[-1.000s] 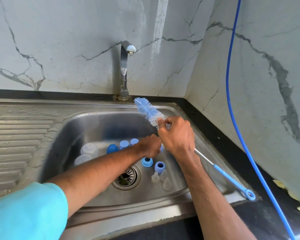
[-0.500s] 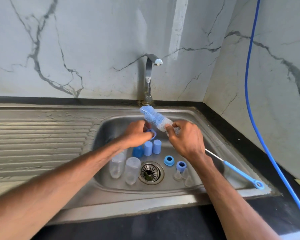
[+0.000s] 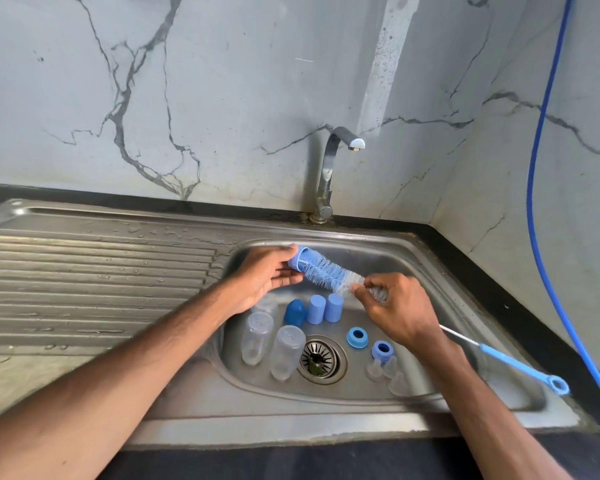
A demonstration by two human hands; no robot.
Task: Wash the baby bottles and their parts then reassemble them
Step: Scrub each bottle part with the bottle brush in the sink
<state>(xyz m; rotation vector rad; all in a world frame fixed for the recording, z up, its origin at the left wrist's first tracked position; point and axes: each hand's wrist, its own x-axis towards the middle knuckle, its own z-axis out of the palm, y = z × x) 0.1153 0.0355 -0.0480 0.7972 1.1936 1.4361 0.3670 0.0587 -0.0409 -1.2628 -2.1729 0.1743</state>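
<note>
Blue bristles of the bottle brush [image 3: 328, 273] poke into a small blue cap [image 3: 298, 257], which the left hand [image 3: 265, 277] pinches between thumb and fingers over the sink [image 3: 326, 424], at 12 o'clock from the drain [image 3: 321, 358]. The right hand [image 3: 400, 311] grips the brush at the base of the bristles, and its handle [image 3: 520, 365] trails toward 4 o'clock. Clear bottles [image 3: 286, 351] sit at 9 o'clock from the drain, three more caps [image 3: 316, 309] at 12, rings [image 3: 357, 337] and nipples [image 3: 374, 368] at 3.
</note>
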